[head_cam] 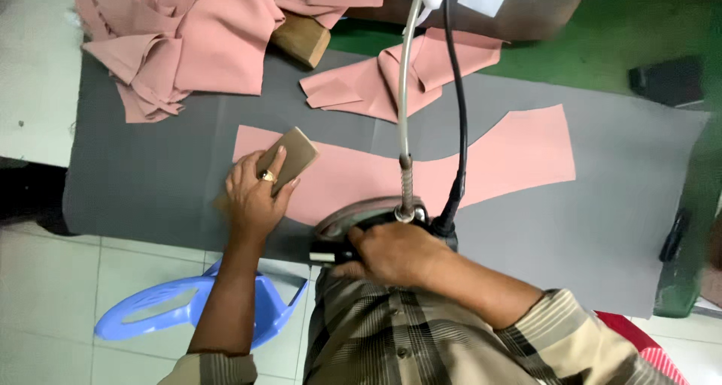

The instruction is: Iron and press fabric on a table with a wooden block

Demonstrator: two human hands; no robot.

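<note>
The right hand (pixel 391 251), low in the middle of the frame, is clenched around the handle of a heavy grey metal steam iron (pixel 370 218), whose soleplate sits on the near edge of a long curved piece of pink fabric (pixel 481 159). A pale steam hose (pixel 404 77) and a black electric cord (pixel 459 92) rise from the iron's back towards the top of the frame, hanging overhead so they stay off the cloth.

Left of the iron, the left hand (pixel 254 193), a gold ring on one finger, grasps a small tan rectangular block (pixel 292 158) and presses it flat on the pink piece's left end, apparently to pin the fabric so it does not shift under the iron. The pink piece lies spread flat across the grey padded pressing table (pixel 150 174), running from centre left to upper right.

Further out, a folded pink piece (pixel 391 77) lies just above it, a heap of similar pink cut pieces (pixel 180 39) fills the upper left, and a second wooden block (pixel 301 39) rests beside that heap, within reach. At lower left a blue plastic chair (pixel 165 310) stands on the white tiled floor (pixel 60 280). The person's striped plaid shirt (pixel 391 340) fills the bottom centre.
</note>
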